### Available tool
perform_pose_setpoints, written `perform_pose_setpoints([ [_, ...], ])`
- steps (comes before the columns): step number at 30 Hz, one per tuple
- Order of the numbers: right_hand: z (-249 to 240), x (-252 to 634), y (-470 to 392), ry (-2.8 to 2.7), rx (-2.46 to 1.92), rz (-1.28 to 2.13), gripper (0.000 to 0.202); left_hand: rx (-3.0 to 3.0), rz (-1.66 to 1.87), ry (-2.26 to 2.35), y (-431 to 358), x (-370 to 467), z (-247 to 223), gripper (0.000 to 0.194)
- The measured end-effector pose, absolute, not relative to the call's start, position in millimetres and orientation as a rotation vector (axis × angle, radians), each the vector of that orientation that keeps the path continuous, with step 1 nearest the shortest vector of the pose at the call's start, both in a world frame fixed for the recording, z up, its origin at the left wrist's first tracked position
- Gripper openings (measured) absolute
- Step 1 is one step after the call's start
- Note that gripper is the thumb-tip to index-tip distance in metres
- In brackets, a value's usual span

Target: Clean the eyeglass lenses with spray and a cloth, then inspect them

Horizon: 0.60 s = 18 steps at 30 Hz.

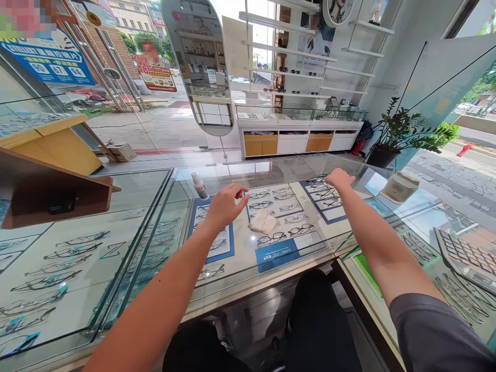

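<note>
My left hand [229,202] is over the glass counter [240,281], fingers loosely bent, thumb apart, nothing visible in it. A small white spray bottle [200,187] stands just left of it. To its lower right lies a crumpled, pale cleaning cloth [263,222]. My right hand [339,179] reaches to the far right part of the counter, fingers curled down and mostly hidden, thumb sticking out. A pair of dark-rimmed glasses [316,179] shows right beside its fingers; I cannot tell whether they are gripped. More eyeglasses [299,230] lie in rows under the glass.
A beige box-like object [400,186] stands at the counter's right. A calculator or keypad [470,258] lies nearer on that side. The wooden back of a stand [58,194] is at left. A tall mirror [201,67], shelves and a potted plant [399,132] stand beyond.
</note>
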State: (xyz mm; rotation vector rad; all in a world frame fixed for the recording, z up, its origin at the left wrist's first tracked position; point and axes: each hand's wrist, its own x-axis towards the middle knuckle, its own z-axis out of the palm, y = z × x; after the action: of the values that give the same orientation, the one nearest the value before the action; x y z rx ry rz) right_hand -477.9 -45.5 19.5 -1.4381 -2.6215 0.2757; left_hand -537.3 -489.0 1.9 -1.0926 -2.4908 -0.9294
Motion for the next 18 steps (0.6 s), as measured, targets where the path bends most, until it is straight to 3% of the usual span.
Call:
perform_pose_setpoints([
  [18, 35.2, -487.3, -53.1, -2.580, -1.450, 0.467, 0.020, -1.063, -0.932, -2.507, -492.2, -540.3, 1.7, 0.028],
])
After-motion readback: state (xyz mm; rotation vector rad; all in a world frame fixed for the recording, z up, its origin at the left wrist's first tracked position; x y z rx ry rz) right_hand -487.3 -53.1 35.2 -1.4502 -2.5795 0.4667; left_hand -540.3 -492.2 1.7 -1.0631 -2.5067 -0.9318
